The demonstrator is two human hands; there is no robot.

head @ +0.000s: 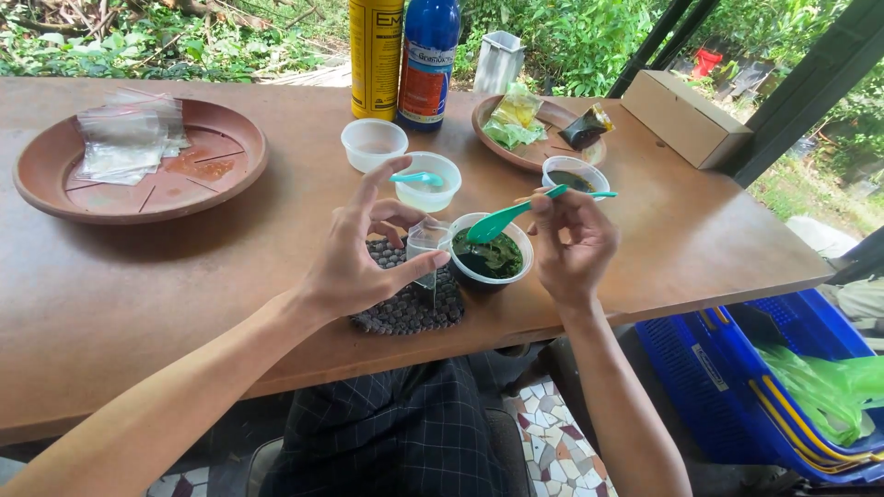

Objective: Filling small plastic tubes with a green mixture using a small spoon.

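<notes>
Left hand [354,262] pinches small clear bag [425,247] upright, mouth open, over dark mat [410,308]. Right hand [571,241] pinches green spoon [502,219] over cup of dark green stuff [491,253], just right of bag, handy for scooping.

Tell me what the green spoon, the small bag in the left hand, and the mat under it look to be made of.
Green spoon in the right hand: likely plastic, smooth, evenly coloured, slightly glossy.
Small clear bag pinched by the left hand: thin transparent plastic film; the mat shows through it.
Dark round mat: bumpy surface of small rounded nubs, matte; possibly beads or woven cord, hard to tell.
</notes>
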